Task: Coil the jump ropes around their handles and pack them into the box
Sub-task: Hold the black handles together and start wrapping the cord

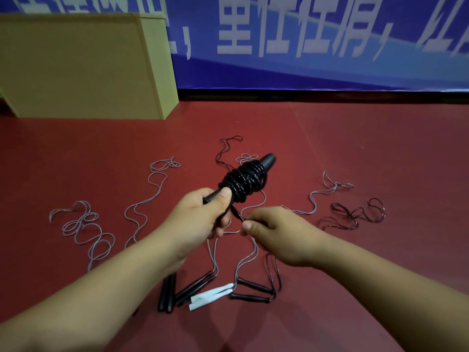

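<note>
Your left hand (pixel 203 214) grips the near end of the black handles (pixel 269 160), thumb pressed on top, fingers curled underneath. The handles' long axis runs from that hand up and away to the right, with the free butt end pointing toward the far wall. The black rope coil (pixel 243 180) wraps the middle of the handles, just beyond your left thumb.

Your right hand (pixel 274 232) pinches the short rope tail (pixel 236 213) between thumb and fingertips. The tail leaves the near edge of the coil and slants down to the right, so the right hand lies below and to the right of the coil, close beside the left hand.

Judgement: the winding looks nearly complete. The coming move probably carries the tail across the handle axis, or tucks it under a turn. Keep the left hand fixed as the pivot.

The cardboard box (pixel 76 69) stands at far left, well apart from both hands and nearer your left arm. Unwound ropes lie on the red floor (pixel 355 138): grey ropes (pixel 86 224) at left, white handles (pixel 213 294) near you.
</note>
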Action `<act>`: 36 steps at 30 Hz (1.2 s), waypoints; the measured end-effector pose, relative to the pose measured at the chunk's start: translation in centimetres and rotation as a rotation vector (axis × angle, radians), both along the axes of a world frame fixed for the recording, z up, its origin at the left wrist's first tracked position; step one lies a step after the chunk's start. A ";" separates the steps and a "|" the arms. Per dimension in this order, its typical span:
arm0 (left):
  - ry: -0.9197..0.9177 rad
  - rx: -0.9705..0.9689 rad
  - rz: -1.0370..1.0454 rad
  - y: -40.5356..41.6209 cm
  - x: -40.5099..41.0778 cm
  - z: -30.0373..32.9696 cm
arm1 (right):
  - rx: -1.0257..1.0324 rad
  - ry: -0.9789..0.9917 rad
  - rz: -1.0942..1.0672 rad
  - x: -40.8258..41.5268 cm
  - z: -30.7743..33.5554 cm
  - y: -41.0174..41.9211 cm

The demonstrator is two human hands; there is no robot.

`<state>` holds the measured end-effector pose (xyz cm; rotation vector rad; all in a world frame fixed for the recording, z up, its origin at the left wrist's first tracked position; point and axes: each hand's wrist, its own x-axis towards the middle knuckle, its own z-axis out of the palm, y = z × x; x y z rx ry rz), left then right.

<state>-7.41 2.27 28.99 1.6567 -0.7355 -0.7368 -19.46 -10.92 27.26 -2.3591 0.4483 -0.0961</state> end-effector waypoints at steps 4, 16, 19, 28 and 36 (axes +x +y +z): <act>-0.137 0.128 0.061 -0.3 0.9 -1.0 | -0.176 0.019 0.078 -0.1 0.0 1.5; -0.136 0.194 0.140 -0.1 1.7 -1.0 | -0.284 -0.116 -0.163 -0.1 1.4 1.0; -0.094 0.162 0.163 -0.1 1.7 -1.0 | -0.148 -0.131 -0.188 -0.3 1.5 0.7; -0.185 0.140 0.186 -0.4 1.6 -1.7 | -0.062 -0.138 -0.201 -0.6 1.9 0.7; -0.152 0.041 0.243 -0.6 1.5 -1.6 | 0.027 -0.054 -0.197 -0.7 2.0 0.6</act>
